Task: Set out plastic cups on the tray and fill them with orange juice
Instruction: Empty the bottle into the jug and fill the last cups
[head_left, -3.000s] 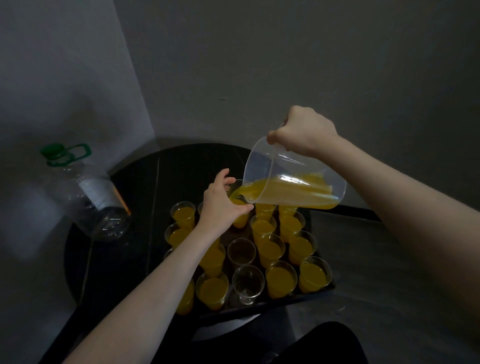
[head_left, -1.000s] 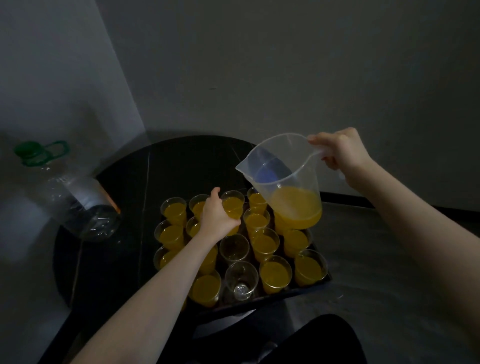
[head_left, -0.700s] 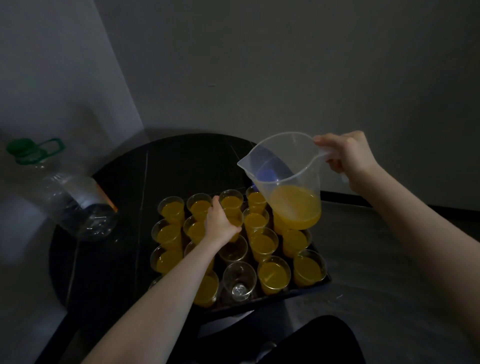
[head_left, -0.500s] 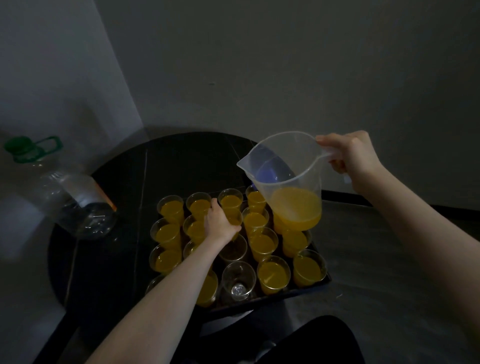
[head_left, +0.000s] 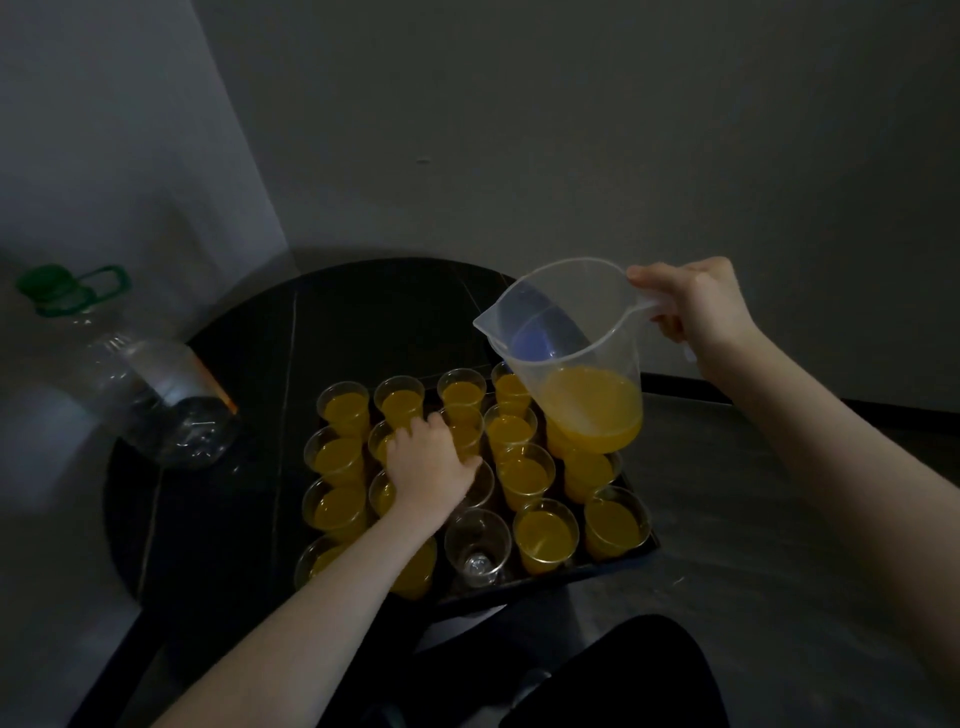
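A black tray (head_left: 631, 556) on a dark round table (head_left: 363, 312) holds several clear plastic cups, most of them full of orange juice (head_left: 543, 535). Two cups in the middle column hold no juice: one at the front (head_left: 478, 543) and one behind it (head_left: 480, 486). My left hand (head_left: 428, 467) grips the rim of that rear juiceless cup. My right hand (head_left: 693, 306) holds the handle of a clear plastic jug (head_left: 569, 353), nearly upright above the tray's right side, about a third full of juice.
A large clear plastic bottle (head_left: 140, 384) with a green cap and handle (head_left: 67, 288) stands at the table's left edge. Grey walls meet in a corner behind the table. Dark grey floor lies to the right, and my dark-clothed knee (head_left: 618, 675) sits below the tray.
The jug has tipped back from pouring into a far cup to nearly upright. My left hand has come nearer, from a back-row cup to the juiceless cup in the middle.
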